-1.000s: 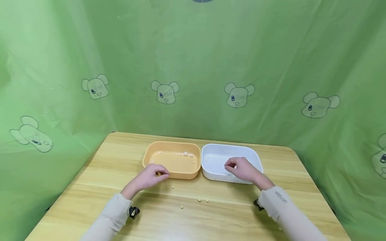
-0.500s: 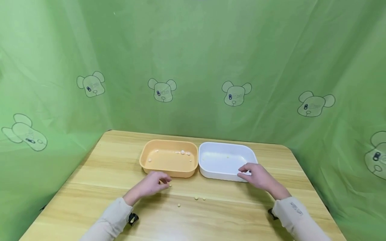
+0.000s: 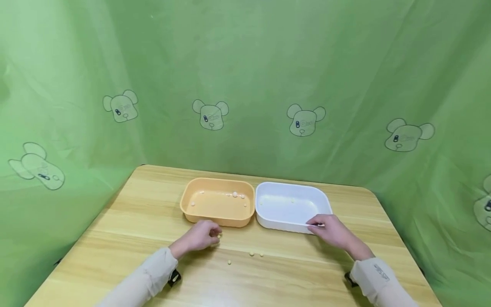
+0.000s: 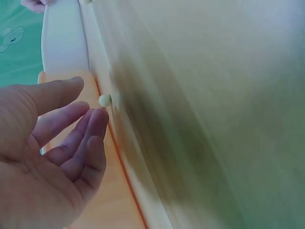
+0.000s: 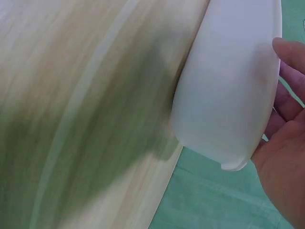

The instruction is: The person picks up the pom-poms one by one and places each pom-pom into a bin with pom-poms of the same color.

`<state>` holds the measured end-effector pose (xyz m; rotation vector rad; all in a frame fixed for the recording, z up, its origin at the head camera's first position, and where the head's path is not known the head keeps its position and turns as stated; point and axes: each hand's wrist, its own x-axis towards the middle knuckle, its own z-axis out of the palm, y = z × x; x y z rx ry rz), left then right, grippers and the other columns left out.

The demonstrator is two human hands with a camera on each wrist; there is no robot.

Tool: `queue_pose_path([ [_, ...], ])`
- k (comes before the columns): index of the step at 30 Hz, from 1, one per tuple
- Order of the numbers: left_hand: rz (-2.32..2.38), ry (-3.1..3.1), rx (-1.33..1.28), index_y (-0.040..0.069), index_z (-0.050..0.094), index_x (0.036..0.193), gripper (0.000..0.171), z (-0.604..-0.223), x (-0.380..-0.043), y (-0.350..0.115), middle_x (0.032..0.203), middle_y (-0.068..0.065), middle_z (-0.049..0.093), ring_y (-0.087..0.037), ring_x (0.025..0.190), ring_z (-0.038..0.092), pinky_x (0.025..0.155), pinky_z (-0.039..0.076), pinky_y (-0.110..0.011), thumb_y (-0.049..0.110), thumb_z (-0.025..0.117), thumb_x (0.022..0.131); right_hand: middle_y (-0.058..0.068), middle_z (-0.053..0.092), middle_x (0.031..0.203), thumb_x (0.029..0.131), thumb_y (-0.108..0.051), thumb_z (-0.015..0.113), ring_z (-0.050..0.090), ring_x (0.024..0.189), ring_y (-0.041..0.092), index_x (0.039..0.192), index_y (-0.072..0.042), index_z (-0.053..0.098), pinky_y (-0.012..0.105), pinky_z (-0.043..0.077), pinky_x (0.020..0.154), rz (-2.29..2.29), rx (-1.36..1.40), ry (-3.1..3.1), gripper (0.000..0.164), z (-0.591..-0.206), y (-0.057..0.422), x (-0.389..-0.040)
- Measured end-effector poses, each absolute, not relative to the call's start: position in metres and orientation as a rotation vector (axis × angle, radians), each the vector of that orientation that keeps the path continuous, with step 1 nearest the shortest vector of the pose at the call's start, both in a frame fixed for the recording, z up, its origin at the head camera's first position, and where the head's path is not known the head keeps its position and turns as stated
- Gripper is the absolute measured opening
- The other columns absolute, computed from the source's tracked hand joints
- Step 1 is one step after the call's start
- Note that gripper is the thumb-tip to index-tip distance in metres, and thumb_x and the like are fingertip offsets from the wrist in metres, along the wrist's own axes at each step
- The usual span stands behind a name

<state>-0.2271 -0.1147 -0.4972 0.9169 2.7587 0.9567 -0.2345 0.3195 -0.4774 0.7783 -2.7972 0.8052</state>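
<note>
While pale sleeves (image 3: 143, 275) reach over the wooden table (image 3: 291, 277), 3 loose yellow beads (image 3: 251, 253) lie between them. Slightly farther, the left hand (image 3: 201, 236) holds nothing: its thumb and fingertips stand a narrow gap apart, just beside 1 more bead (image 4: 105, 100) on the wood. The right hand (image 3: 331, 231) sets thumb and fingers astride the rim at the near right corner of the white tray (image 3: 281, 224); whether they pinch it cannot be told. That tray contains 2 tiny beads (image 3: 293, 201). Just beside it, the orange tray (image 3: 215, 220) contains 6 pale balls (image 3: 235, 194). Behind hangs a green curtain (image 3: 245, 51) with outlined animal heads (image 3: 211, 117).
</note>
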Motion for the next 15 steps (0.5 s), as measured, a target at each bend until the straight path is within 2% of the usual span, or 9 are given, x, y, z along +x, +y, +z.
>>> queue_pose_path([
  [6, 0.957, 2.749, 0.832, 0.001, 0.068, 0.097, 0.021, -0.4964, -0.2295, -0.1137, 0.088, -0.006, 0.068, -0.018, 0.082, 0.064, 0.076, 0.053, -0.031, 0.005, 0.075, 0.077, -0.009, 0.068, 0.087, 0.086, -0.016, 0.07, 0.062, 0.083, 0.006, 0.092, -0.015, 0.073, 0.032, 0.053, 0.075, 0.828, 0.768, -2.79, 0.006, -0.4791, 0.3209, -0.2365],
  [15, 1.049, 2.705, 0.709, 0.003, 0.067, 0.091, 0.02, -0.5031, -0.2322, -0.1127, 0.075, 0.004, 0.06, -0.009, 0.07, 0.054, 0.067, 0.048, -0.025, 0.004, 0.078, 0.074, -0.014, 0.066, 0.083, 0.084, -0.011, 0.071, 0.059, 0.076, 0.002, 0.089, -0.017, 0.074, 0.027, 0.052, 0.068, 0.848, 0.766, -2.764, 0.008, -0.4817, 0.3213, -0.2374],
])
